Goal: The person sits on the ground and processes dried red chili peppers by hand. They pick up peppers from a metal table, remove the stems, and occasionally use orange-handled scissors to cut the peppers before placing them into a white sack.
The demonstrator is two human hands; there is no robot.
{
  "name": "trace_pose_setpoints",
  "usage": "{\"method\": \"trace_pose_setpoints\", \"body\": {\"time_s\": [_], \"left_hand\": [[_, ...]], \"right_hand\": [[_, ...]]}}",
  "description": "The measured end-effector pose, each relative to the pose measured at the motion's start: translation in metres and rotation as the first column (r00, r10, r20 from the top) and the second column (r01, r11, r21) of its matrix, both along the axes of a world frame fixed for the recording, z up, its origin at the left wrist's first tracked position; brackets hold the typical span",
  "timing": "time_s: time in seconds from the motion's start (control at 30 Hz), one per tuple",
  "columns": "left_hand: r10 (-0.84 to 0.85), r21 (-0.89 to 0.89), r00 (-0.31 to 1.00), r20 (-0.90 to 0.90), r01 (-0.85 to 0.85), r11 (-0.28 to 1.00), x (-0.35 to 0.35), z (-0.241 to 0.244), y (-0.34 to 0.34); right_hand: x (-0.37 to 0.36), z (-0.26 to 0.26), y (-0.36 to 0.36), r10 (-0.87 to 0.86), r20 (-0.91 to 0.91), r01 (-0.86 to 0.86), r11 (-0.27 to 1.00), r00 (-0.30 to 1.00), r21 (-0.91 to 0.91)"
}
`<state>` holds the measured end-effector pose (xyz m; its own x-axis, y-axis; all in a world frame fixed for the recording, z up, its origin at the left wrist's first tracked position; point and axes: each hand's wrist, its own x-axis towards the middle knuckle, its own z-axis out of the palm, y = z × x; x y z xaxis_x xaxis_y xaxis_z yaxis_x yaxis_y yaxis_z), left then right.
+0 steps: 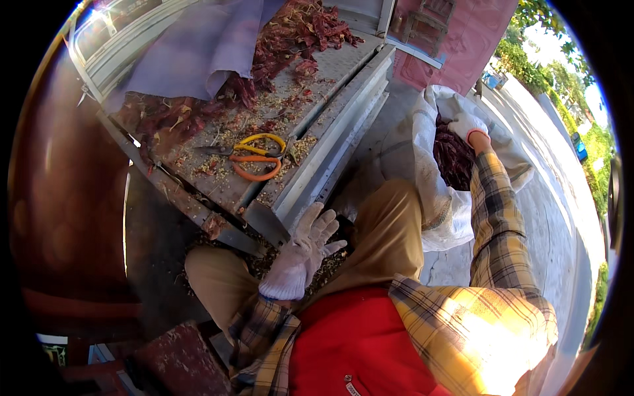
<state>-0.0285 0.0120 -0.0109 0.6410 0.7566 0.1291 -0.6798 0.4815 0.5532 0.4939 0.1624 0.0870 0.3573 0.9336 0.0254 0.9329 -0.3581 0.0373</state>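
Observation:
My left hand, in a white knit glove, is held over my lap with its fingers spread and nothing in it. My right hand, gloved too, reaches into a white woven sack. It touches the dark dried red chili peppers inside; whether its fingers grip any is hidden. Scissors with one yellow and one orange handle loop lie on the worktop ahead of my left hand. A heap of dried red chilies covers the worktop's far part, partly under a greyish-purple sheet.
Seeds and chili scraps litter the worktop, whose metal edge runs between it and the sack. Debris also lies on the floor between my knees. A small wooden chair stands beyond, and concrete ground stretches along the right.

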Motion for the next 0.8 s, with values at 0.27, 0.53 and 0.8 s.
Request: {"method": "trace_pose_setpoints", "body": {"time_s": [0.27, 0.53, 0.8], "left_hand": [[0.009, -0.098, 1.0, 0.005, -0.009, 0.995, 0.002, 0.001, 0.013], [-0.041, 0.018, 0.986, -0.159, 0.044, 0.999, -0.012, -0.01, 0.005], [0.143, 0.158, 0.928, -0.345, -0.093, 0.983, -0.014, 0.011, -0.001]], "right_hand": [[-0.231, 0.047, 0.127, 0.489, -0.161, -0.408, 0.835, 0.857, 0.369], [-0.297, -0.006, 0.207, 0.303, -0.122, -0.274, 0.939, 0.945, 0.207], [-0.292, 0.057, 0.127, 0.436, -0.471, -0.299, 0.892, 0.767, 0.34]]}}
